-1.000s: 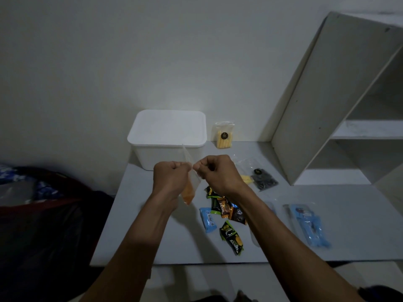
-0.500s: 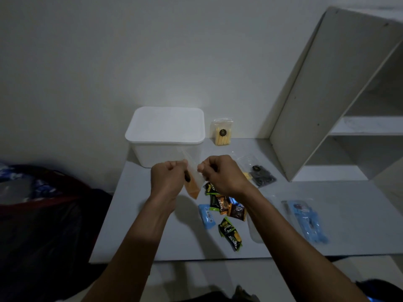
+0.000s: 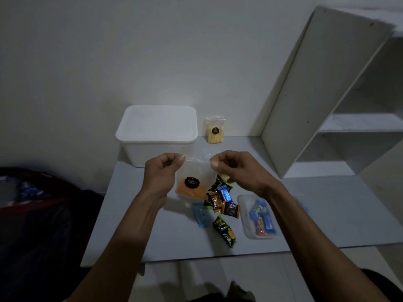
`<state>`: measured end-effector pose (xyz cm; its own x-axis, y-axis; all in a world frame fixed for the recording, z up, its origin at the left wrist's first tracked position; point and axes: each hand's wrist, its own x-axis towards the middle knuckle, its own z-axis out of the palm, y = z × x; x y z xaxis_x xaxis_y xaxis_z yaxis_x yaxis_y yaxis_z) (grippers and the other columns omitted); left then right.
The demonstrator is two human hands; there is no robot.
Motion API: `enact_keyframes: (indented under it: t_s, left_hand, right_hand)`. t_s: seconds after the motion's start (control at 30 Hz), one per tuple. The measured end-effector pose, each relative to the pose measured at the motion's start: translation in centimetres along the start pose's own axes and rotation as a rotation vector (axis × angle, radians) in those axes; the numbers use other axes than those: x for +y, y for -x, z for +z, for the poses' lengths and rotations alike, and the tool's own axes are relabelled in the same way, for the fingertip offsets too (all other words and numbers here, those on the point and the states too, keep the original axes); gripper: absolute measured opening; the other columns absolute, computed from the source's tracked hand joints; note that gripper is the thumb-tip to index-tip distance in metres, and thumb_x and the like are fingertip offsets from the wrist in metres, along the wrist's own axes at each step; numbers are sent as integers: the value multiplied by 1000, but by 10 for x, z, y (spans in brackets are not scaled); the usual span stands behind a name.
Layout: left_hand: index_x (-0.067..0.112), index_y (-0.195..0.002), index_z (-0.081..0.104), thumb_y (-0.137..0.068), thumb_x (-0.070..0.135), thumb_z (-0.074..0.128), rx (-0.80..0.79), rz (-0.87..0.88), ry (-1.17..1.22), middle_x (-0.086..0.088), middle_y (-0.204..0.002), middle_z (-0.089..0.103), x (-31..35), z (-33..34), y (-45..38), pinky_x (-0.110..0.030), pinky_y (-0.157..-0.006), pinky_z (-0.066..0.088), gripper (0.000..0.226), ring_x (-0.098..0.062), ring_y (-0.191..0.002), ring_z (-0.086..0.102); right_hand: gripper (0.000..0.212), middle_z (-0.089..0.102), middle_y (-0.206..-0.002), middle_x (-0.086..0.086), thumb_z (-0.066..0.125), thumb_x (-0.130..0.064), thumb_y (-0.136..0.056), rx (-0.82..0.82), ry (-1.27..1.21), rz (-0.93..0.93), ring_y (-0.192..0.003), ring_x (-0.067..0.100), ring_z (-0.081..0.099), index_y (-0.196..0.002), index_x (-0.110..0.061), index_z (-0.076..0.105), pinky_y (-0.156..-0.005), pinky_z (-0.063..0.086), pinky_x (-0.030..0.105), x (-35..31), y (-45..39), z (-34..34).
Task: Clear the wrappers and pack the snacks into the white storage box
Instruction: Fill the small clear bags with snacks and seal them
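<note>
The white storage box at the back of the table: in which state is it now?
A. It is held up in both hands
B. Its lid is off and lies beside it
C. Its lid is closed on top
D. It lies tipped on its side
C: the white storage box stands upright with its lid on, while the left hand and right hand hold a clear snack bag instead.

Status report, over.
Left hand and right hand pinch top corners of clear snack bag, held above table. White box lid on. Loose snacks unpacked.
</note>
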<state>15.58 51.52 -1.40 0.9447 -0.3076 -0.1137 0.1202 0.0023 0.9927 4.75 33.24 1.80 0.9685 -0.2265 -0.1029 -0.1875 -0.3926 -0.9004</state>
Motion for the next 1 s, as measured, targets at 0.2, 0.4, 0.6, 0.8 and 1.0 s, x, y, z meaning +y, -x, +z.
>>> enact_keyframes:
  t_s: [0.2, 0.4, 0.6, 0.8, 1.0]
  left_hand:
    - [17, -83, 72, -88, 18, 71, 3, -47, 31, 7, -78, 70, -8, 15, -1, -16, -65, 45, 5, 3, -70, 62]
    - [16, -88, 73, -86, 18, 72, -4, -116, 69, 3, -84, 72, -19, 42, -12, -21, -71, 45, 3, -6, -81, 63]
    - [14, -88, 73, -86, 15, 72, -103, -13, -39, 1, -83, 74, -32, 81, -39, -20, -74, 52, 3, -7, -80, 66]
    - [14, -87, 72, -88, 13, 69, -116, 17, -53, 9, -76, 71, -39, 151, -90, -15, -66, 50, 3, 2, -70, 63]
    - [11, -91, 75, -87, 16, 72, -44, 57, -109, 8, -72, 71, -53, 235, -168, -19, -64, 50, 7, 1, -65, 63]
  right_hand:
    - [12, 72, -79, -6, 68, -27, -90, 323, -96, -39, -71, 2, 65, -91, -17, 74, -66, 54, 21, 35, 2, 21]
    - [11, 71, -80, -7, 70, -25, -90, 387, -99, -11, -75, 3, 66, -89, -15, 74, -69, 57, 28, 59, -9, 5]
    - [10, 68, -75, -9, 71, -23, -90, 477, -109, 6, -68, 2, 60, -83, -16, 72, -67, 53, 32, 86, -30, -36]
    - [8, 70, -74, -5, 74, -19, -86, 545, -177, 7, -68, 4, 63, -84, -11, 72, -65, 54, 22, 117, -75, -101]
    - [8, 73, -81, 4, 73, -19, -87, 621, -202, 80, -76, 18, 68, -83, -12, 73, -69, 59, 41, 163, -155, -170]
